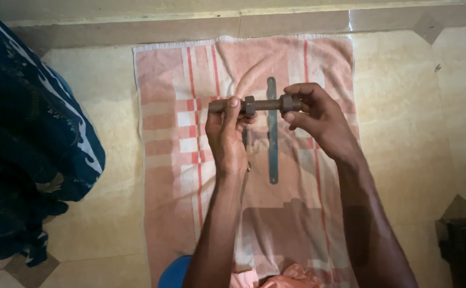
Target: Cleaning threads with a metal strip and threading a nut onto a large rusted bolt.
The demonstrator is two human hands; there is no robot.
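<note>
Now both hands on threaded bolt (262, 104).

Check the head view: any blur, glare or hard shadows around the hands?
Head view: light is dim, warm and soft; no glare on the floor tiles. Both forearms cast a faint shadow on the pink towel. The left hand, right hand and threaded bolt are sharp enough; the dark blue cloth is underexposed.
</note>
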